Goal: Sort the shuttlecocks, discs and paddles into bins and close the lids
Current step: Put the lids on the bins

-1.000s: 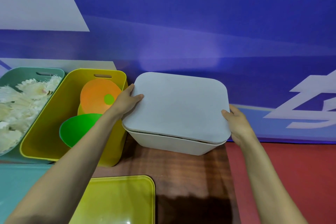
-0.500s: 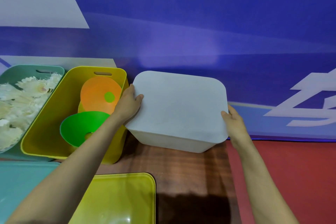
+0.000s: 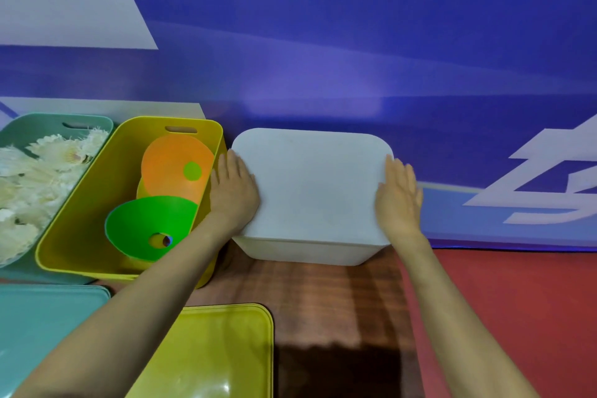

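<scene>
Left hand: the left hand (image 3: 234, 191) lies palm down on the left edge of the white lid (image 3: 316, 184); its fingers (image 3: 231, 161) are straight and close together, pointing away from the person, and curl round nothing.
Right hand: the right hand (image 3: 399, 200) lies flat on the lid's right edge; its fingers (image 3: 397, 171) are straight and slightly spread, with the outer ones reaching past the rim.
White lid: it sits between the two sets of fingers, level on the white bin (image 3: 307, 252) and covering its whole top. What is inside the bin cannot be seen.
White bin: only its front wall shows, below the lid and nearer the person than the fingers. It stands on the wooden surface (image 3: 323, 294).
Yellow bin: the yellow bin (image 3: 106, 178) stands open just to the left of the left fingers, its right wall touching or nearly touching that hand.
Discs: an orange disc (image 3: 171, 168) leans inside the yellow bin level with the left fingers. A green disc (image 3: 145, 226) lies in front of it, nearer the person.
Shuttlecocks: white feathered shuttlecocks (image 3: 35, 178) fill the open teal bin (image 3: 35, 126), far left of the left fingers and beyond the yellow bin.
Loose lids: a yellow lid (image 3: 219, 349) and a teal lid (image 3: 42, 320) lie flat on the surface, well back from the fingers, under and beside the left forearm.
Backdrop: a blue banner (image 3: 323, 42) hangs beyond the fingertips.
</scene>
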